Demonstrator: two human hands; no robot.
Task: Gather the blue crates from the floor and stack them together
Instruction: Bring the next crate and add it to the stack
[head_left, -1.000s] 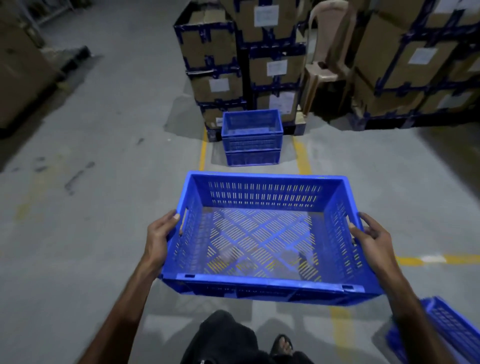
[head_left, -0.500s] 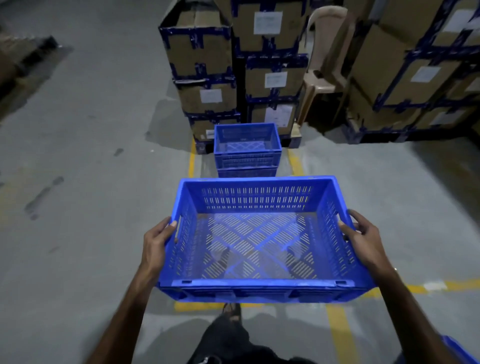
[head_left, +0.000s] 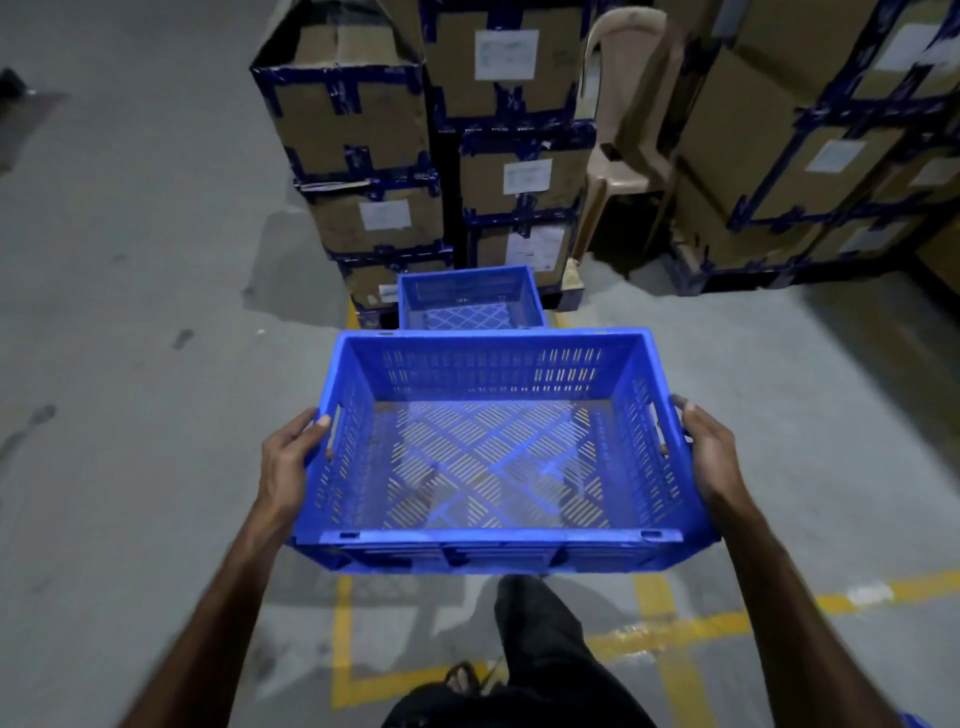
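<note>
Left hand (head_left: 288, 467) and right hand (head_left: 714, 457) clasp the slotted blue plastic crate (head_left: 493, 452) at frame centre; approached skewed, it could jam on the floor stack of blue crates (head_left: 470, 299) above.

Left hand (head_left: 287, 467) and right hand (head_left: 712, 453) grip an empty blue crate (head_left: 488, 457) off the floor; another crate (head_left: 470, 297) sits beyond, against cardboard boxes (head_left: 358, 130).

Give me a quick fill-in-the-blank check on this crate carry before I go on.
1. Both hands, left hand and right hand, hold the carried crate by its ____ walls.
2. The carried crate holds ____.
3. The crate stack stands in front of cardboard ____.
4. The floor lines are ____.

Missing words: side; nothing; boxes; yellow
</note>
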